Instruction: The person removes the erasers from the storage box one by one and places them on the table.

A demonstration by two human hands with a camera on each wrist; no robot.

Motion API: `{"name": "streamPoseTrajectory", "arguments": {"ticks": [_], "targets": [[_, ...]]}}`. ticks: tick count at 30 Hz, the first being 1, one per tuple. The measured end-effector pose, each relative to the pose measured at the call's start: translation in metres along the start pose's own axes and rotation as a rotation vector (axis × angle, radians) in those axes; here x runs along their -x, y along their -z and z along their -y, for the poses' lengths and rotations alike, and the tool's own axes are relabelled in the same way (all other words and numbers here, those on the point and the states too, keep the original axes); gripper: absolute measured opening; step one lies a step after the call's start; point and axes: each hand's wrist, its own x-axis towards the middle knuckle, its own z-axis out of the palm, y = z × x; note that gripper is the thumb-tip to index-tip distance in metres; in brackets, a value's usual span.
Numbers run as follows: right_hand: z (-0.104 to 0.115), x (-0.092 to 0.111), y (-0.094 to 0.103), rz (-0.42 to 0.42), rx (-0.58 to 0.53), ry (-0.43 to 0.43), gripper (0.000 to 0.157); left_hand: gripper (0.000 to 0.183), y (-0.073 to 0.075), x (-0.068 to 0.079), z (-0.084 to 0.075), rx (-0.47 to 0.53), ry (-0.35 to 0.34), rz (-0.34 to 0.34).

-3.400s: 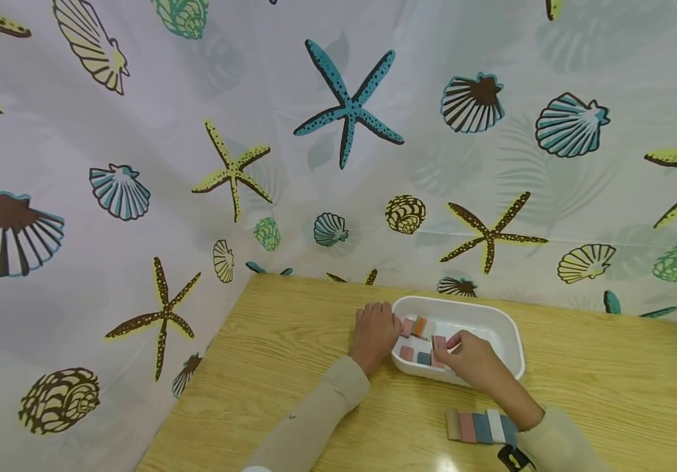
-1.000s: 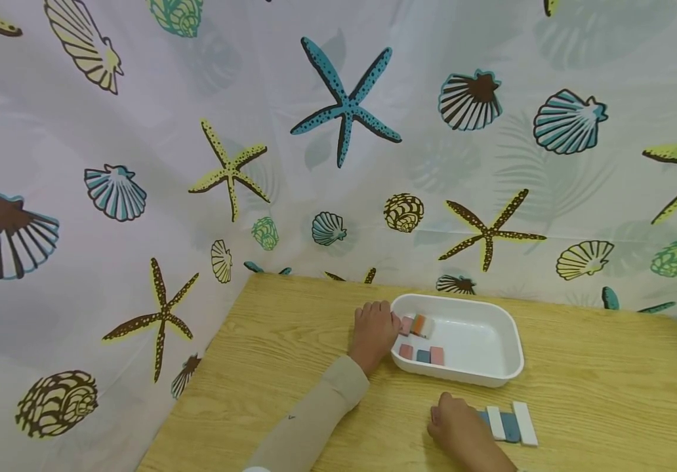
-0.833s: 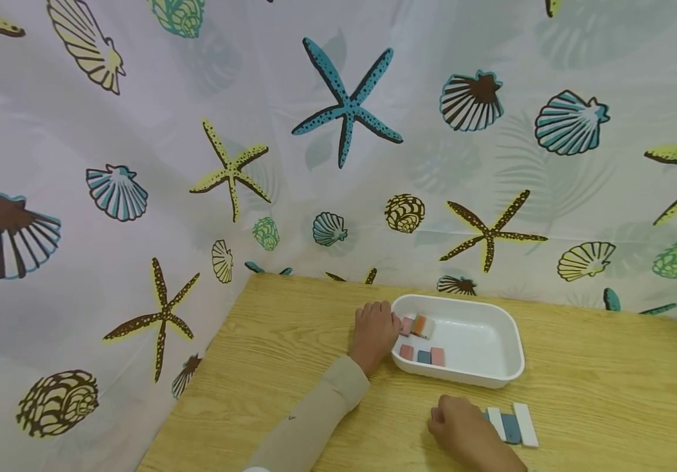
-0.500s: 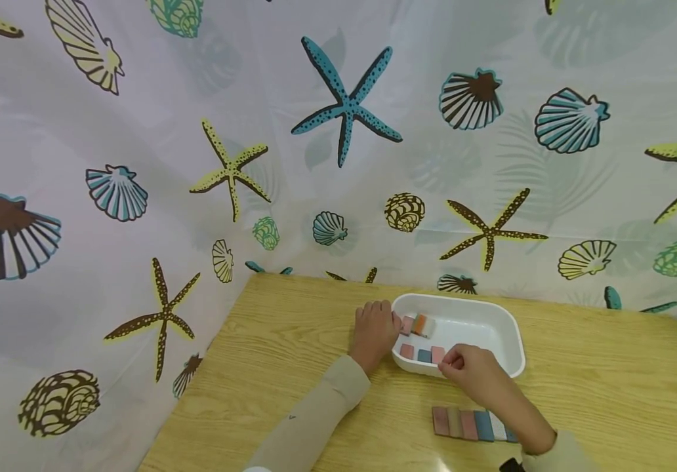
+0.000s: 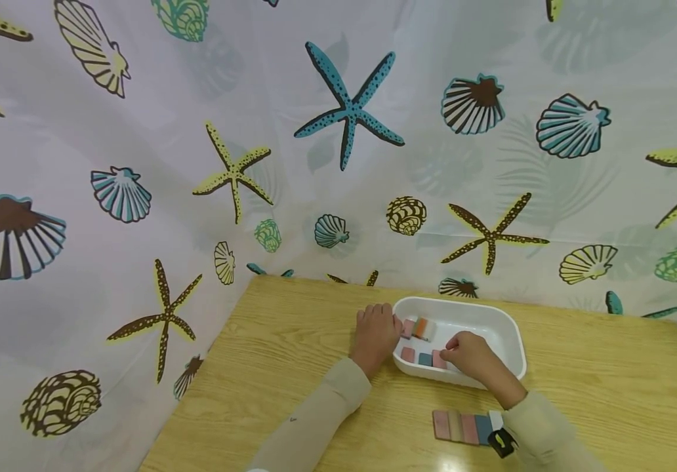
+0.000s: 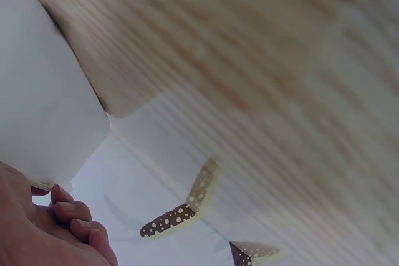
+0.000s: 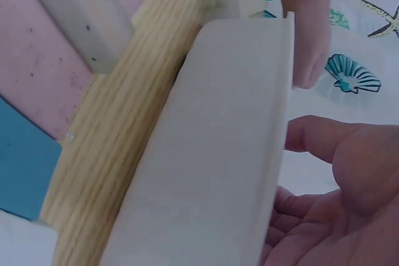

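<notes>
A white tray (image 5: 492, 313) lies on the table, with my left hand (image 5: 376, 335) gripping its left rim. In the left wrist view, the curled fingers (image 6: 81, 222) of that hand hook around the rim. My right hand (image 5: 473, 355) reaches into the tray, its fingertips at a flat pink block (image 5: 437, 359). Whether they pinch it is hidden, as the tray wall covers the tips in the right wrist view. A blue block (image 5: 425, 359) and another pink block (image 5: 408, 354) stand left of it. Behind them are a further pink block (image 5: 408, 328) and an orange-and-white block (image 5: 422, 328).
In front of the tray runs a row of flat blocks side by side: pink (image 5: 441, 425), tan (image 5: 455, 426), pink (image 5: 470, 429), blue (image 5: 483, 430) and white (image 5: 495, 418). The right sleeve (image 5: 536, 426) and a dark wristband (image 5: 502, 443) cover its right end. A patterned curtain (image 5: 374, 190) hangs behind the wooden table (image 5: 291, 341).
A pink block has come to the left end of the row. My right hand went from the tray to the row and back to the tray. My left hand stays on the rim.
</notes>
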Motion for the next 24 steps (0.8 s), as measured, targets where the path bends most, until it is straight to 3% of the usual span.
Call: {"name": "streamPoseTrajectory", "arguments": {"ticks": [8,24], "targets": [[-0.005,-0.011,-0.008,0.079,0.02,-0.104,0.035,0.025,-0.002,-0.001,0.002,-0.001,-0.013,-0.001],[-0.012,-0.018,-0.02,0.061,0.009,-0.094,0.028,0.023,-0.001,0.0,0.002,-0.027,-0.018,-0.009]]}}
